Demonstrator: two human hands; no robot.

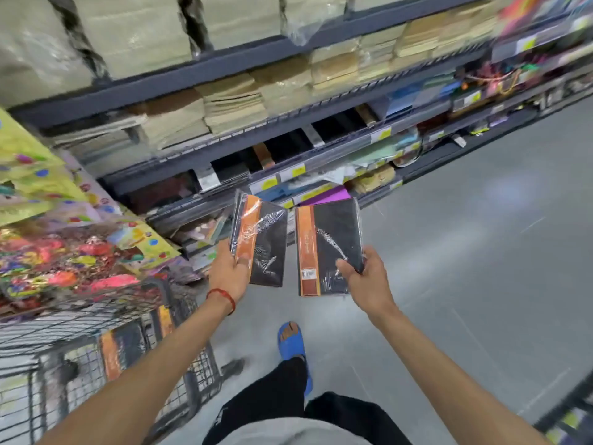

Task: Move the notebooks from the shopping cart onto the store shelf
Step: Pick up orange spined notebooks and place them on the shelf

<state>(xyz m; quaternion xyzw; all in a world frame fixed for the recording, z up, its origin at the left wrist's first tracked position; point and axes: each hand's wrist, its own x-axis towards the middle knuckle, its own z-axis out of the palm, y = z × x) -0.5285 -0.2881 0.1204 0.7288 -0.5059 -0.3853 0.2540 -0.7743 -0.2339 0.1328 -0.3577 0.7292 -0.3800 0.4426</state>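
At centre frame, you hold two notebooks, one per hand. Your left hand (229, 271) grips the left notebook (266, 245) along its lower-left edge, thumb on the orange band. Your right hand (365, 277) pinches the right notebook (330, 239) at its lower-right corner. Both are in the air between the shopping cart (64, 329), lower left, and the store shelf (224, 64) across the top; neither is shelved yet. The spare notebooks (123, 351) are in the cart.

Risks:
- The glossy, wrinkled shrink-wrap looks slick, so a corner pinch could let the right book swing or drop to the floor (481, 252).
- Motion blur hides the edges of the dark shelf slots (231, 170); a tilted book could catch on the rail.

Covers are flat, rectangular and black, with an orange band. The cart is wire mesh.
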